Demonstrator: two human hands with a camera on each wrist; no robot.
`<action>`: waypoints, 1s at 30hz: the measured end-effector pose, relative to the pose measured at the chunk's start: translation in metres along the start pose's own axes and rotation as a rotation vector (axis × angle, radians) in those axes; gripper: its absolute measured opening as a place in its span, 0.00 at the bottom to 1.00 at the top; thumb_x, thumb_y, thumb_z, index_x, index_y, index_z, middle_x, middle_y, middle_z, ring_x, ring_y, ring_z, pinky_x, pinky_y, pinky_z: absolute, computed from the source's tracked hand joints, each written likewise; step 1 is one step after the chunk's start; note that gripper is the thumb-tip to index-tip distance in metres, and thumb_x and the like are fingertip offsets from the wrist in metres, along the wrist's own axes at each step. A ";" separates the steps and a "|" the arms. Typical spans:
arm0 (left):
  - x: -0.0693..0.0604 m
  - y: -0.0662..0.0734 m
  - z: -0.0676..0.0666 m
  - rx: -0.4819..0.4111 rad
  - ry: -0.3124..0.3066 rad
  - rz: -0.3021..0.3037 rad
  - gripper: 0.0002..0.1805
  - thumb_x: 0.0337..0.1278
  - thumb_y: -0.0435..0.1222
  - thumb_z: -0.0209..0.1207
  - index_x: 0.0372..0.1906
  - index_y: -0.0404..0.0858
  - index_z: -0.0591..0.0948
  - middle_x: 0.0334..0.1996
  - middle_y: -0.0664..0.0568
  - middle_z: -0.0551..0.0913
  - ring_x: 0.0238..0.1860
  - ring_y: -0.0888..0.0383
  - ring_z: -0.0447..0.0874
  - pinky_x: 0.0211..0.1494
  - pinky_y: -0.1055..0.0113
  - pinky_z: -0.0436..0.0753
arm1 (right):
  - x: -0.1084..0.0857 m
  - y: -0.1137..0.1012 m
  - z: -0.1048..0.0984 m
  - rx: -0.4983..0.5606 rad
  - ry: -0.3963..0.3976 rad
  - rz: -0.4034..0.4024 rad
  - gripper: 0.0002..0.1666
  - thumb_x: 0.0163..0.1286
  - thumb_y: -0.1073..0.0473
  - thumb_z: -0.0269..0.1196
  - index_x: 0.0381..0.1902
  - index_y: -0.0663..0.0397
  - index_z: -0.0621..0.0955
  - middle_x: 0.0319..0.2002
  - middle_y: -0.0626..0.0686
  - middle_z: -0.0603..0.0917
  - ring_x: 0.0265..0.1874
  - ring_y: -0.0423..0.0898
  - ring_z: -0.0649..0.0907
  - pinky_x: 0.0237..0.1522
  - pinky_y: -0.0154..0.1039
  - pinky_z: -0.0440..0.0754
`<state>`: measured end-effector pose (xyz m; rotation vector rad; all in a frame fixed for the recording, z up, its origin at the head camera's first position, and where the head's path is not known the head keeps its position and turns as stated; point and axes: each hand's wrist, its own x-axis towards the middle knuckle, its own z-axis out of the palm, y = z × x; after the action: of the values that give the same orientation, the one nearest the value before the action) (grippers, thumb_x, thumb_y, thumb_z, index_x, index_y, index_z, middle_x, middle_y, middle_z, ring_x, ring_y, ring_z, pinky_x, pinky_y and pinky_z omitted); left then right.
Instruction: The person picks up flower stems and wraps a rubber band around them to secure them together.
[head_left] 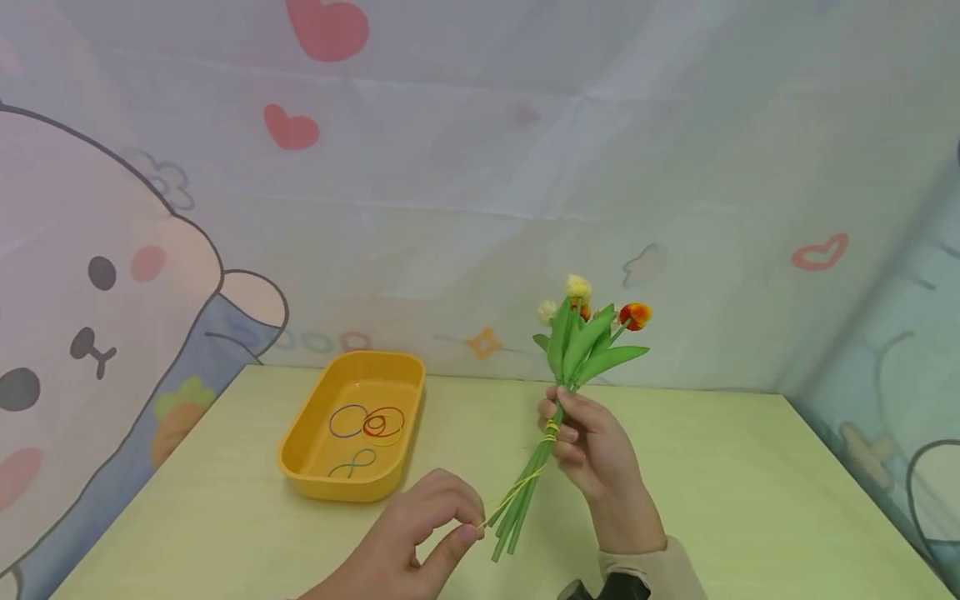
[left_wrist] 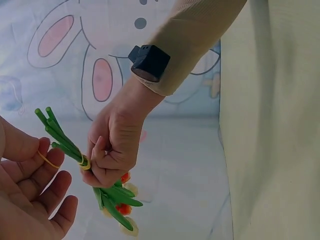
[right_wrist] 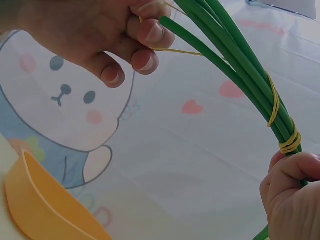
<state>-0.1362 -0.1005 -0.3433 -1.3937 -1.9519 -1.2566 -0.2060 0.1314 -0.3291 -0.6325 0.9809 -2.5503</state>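
Note:
My right hand (head_left: 600,454) grips a bunch of artificial tulips (head_left: 588,342) by the stems, just below the green leaves. Red-orange and pale yellow blooms point up and away. A yellow rubber band (right_wrist: 291,143) is wound several times round the stems beside that hand. One loop of it stretches down along the stems to my left hand (head_left: 420,533), which pinches its end between thumb and finger near the cut stem ends. In the left wrist view the pulled loop (left_wrist: 48,160) runs over the left fingers.
A yellow tray (head_left: 300,467) stands on the pale table (head_left: 720,483), left of the flowers. Inside it lie blue, red, yellow and green rubber bands (head_left: 348,421). A printed cloth backdrop (head_left: 450,167) hangs behind the table.

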 end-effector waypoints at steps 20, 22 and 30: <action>-0.003 -0.004 0.014 -0.133 0.057 -0.010 0.13 0.57 0.19 0.56 0.40 0.40 0.78 0.42 0.50 0.80 0.45 0.57 0.77 0.50 0.66 0.79 | -0.007 -0.004 0.016 0.274 0.010 -0.089 0.13 0.80 0.61 0.40 0.40 0.60 0.71 0.30 0.53 0.78 0.18 0.35 0.66 0.15 0.21 0.62; -0.003 -0.004 0.015 -0.142 0.061 -0.008 0.13 0.58 0.19 0.56 0.40 0.40 0.78 0.42 0.50 0.80 0.45 0.57 0.77 0.50 0.66 0.79 | -0.007 -0.004 0.017 0.288 0.013 -0.090 0.13 0.80 0.61 0.40 0.40 0.61 0.71 0.30 0.53 0.78 0.18 0.36 0.67 0.14 0.21 0.63; 0.000 -0.010 0.015 -0.198 0.082 0.105 0.10 0.59 0.21 0.56 0.42 0.35 0.79 0.42 0.44 0.80 0.46 0.53 0.77 0.50 0.64 0.80 | -0.006 0.000 0.020 0.335 0.002 -0.092 0.15 0.80 0.62 0.39 0.40 0.62 0.71 0.30 0.54 0.80 0.18 0.36 0.65 0.15 0.21 0.61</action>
<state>-0.1428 -0.0888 -0.3552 -1.4926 -1.7151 -1.4644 -0.1908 0.1229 -0.3178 -0.5879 0.5149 -2.7079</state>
